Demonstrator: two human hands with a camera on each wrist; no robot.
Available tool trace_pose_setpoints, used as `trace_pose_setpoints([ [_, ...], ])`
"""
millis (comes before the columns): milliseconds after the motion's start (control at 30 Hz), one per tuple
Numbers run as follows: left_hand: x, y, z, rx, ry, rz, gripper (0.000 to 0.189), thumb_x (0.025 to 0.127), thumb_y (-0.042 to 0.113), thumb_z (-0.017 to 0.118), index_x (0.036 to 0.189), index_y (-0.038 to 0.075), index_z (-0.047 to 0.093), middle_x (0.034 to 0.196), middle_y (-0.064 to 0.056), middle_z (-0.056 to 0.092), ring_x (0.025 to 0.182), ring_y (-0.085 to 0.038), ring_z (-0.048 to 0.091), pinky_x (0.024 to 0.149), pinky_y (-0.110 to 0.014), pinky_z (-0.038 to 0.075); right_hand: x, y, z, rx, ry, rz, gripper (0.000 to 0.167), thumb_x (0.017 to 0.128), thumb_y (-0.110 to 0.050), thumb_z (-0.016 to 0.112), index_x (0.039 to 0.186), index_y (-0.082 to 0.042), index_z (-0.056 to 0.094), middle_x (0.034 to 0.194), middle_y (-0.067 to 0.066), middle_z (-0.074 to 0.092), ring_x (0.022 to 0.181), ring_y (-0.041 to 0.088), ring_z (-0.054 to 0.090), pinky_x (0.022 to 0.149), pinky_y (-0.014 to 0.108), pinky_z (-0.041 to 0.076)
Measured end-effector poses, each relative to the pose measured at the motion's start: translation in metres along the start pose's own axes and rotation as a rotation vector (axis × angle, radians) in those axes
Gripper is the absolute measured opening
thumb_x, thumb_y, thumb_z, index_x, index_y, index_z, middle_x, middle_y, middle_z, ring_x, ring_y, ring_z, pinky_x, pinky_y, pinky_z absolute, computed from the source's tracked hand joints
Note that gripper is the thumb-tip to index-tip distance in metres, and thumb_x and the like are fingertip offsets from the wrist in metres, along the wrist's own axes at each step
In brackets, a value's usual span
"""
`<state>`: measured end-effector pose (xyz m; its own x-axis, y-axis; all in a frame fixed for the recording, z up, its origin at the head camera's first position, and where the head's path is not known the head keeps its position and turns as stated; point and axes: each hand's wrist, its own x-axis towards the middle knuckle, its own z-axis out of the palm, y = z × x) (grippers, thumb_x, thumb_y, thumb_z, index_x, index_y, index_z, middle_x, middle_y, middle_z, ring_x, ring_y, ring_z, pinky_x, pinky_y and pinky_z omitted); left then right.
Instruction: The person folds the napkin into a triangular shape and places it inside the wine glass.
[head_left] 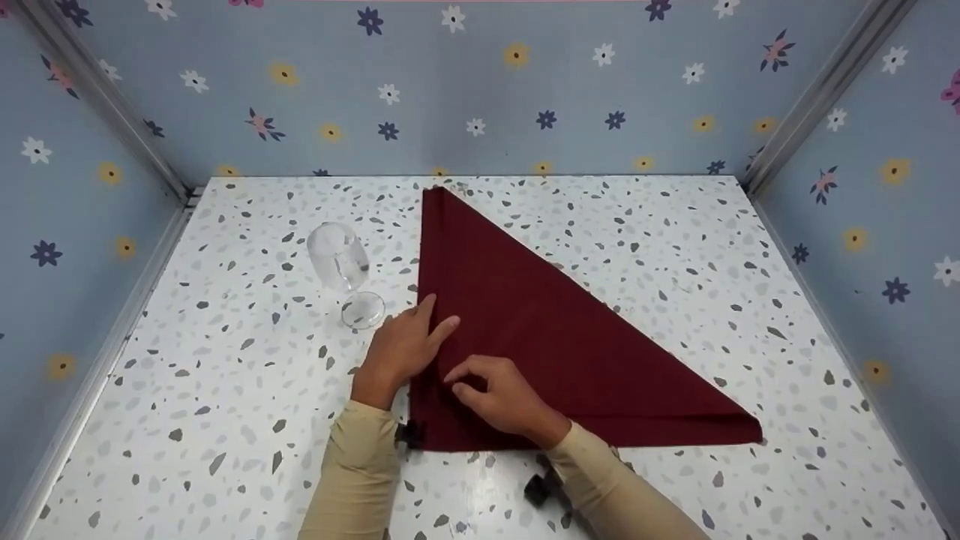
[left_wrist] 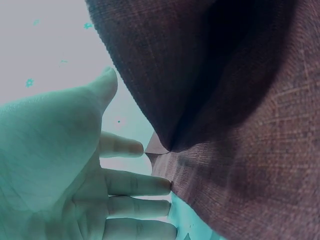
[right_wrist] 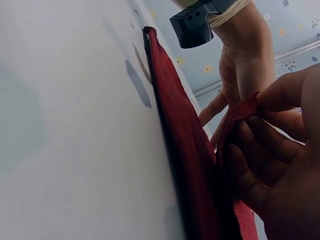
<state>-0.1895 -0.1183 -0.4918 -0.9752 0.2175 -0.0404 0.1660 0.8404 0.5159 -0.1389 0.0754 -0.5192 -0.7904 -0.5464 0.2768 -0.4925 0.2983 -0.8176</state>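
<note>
A dark red cloth (head_left: 540,322) lies on the table in a triangle, with narrow folded bands along its left and near sides. My left hand (head_left: 405,341) rests at the cloth's left edge, its fingers extended. In the left wrist view, the left hand's (left_wrist: 65,160) palm shows, and its straight fingertips reach the edge of the raised cloth (left_wrist: 240,150). My right hand (head_left: 499,394) is over the lower left part of the cloth. In the right wrist view, the right hand (right_wrist: 280,170) pinches a raised fold of the cloth (right_wrist: 242,110) between thumb and fingers.
A clear stemmed glass (head_left: 337,259) stands left of the cloth, close beyond the left hand. The speckled white table (head_left: 225,360) is bordered by blue flowered panels (head_left: 480,90) at the back and both sides.
</note>
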Motion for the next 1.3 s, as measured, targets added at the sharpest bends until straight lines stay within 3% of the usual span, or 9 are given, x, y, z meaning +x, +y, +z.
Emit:
trace_pose_setpoints([
  [333,-0.0013,-0.0008,0.0003,0.011,0.009,0.019,0.075,0.103,0.057,0.041,0.152,0.0,0.038,0.137,-0.027,0.056,0.122,-0.043,0.056,0.099,-0.055,0.044,-0.0014,-0.0043,0.0019,0.003,-0.04,0.0,0.012,0.093,-0.005,0.066,0.101,-0.005,0.075,0.098,-0.002,0.071,0.094,0.009,0.065,0.084,0.035,0.055],
  [600,-0.0007,0.0001,0.0003,0.023,0.009,0.015,0.074,0.103,0.056,0.043,0.152,0.001,0.039,0.137,-0.027,0.056,0.122,-0.044,0.056,0.099,-0.055,0.044,-0.0011,-0.0054,0.002,0.001,-0.062,0.001,0.011,0.092,-0.005,0.067,0.099,-0.006,0.075,0.098,-0.002,0.071,0.094,0.009,0.065,0.085,0.028,0.053],
  [1300,-0.0025,0.0013,0.0004,0.044,0.01,0.02,0.072,0.103,0.055,0.043,0.15,0.001,0.043,0.138,-0.026,0.055,0.122,-0.045,0.055,0.1,-0.056,0.043,-0.0025,-0.0042,0.0038,0.004,-0.095,-0.013,0.012,0.091,-0.005,0.066,0.1,-0.005,0.075,0.099,-0.002,0.071,0.095,0.007,0.065,0.084,0.026,0.053],
])
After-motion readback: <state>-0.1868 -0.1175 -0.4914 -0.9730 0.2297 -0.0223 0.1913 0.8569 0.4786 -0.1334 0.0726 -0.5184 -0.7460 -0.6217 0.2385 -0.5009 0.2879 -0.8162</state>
